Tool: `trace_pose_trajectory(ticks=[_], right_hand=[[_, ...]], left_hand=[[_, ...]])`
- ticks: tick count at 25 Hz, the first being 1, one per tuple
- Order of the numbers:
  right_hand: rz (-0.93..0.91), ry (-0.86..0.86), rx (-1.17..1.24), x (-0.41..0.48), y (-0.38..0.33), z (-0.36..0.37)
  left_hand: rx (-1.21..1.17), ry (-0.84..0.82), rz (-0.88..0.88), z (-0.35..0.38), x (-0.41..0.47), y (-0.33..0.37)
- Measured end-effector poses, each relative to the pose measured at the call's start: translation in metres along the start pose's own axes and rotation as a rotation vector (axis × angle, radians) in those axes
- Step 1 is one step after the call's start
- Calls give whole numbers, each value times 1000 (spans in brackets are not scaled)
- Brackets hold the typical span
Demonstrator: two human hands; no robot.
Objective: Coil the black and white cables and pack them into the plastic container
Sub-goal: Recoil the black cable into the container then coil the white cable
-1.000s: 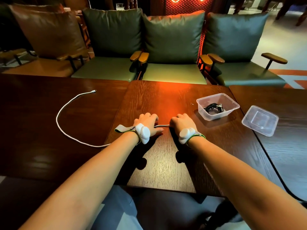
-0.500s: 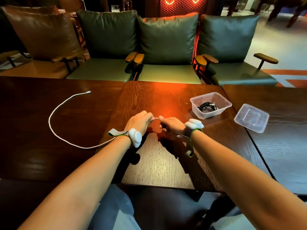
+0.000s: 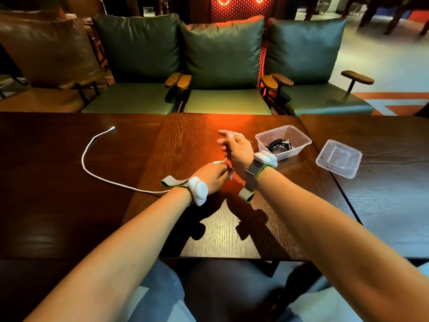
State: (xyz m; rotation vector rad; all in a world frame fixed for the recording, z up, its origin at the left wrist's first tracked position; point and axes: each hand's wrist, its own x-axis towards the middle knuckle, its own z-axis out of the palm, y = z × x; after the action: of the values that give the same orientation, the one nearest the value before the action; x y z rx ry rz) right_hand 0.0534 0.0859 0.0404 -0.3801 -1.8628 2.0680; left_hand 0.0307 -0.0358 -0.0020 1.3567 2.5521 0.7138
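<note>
Above table [image 3: 232, 228], hands [image 3: 226, 161] on white cable [image 3: 92, 173].

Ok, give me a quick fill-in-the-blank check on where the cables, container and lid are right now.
1. The black cable lies coiled inside the plastic ____.
2. The lid rests on the table, to the container's ____.
3. The white cable is pinched by the left hand and looped around the ____ hand's fingers.

Missing words: container; right; right
</note>
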Motion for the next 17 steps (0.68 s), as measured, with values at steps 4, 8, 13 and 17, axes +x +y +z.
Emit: trace_pose_trajectory(ticks=[4,8,13,17], right_hand=[[-245,-8,-722,8,4,-40],[86,-352,-775,-14,9,-42],[518,-531,-139,-36,10,-36],[470,-497,-13,-38,7,-35]], left_hand=[[275,21,-23,-16,-5,-10],[268,306,111,-25,-5,-11],[-28,417,-7,-25,-3,-11],[-121,352,-37,-18,0,-3]])
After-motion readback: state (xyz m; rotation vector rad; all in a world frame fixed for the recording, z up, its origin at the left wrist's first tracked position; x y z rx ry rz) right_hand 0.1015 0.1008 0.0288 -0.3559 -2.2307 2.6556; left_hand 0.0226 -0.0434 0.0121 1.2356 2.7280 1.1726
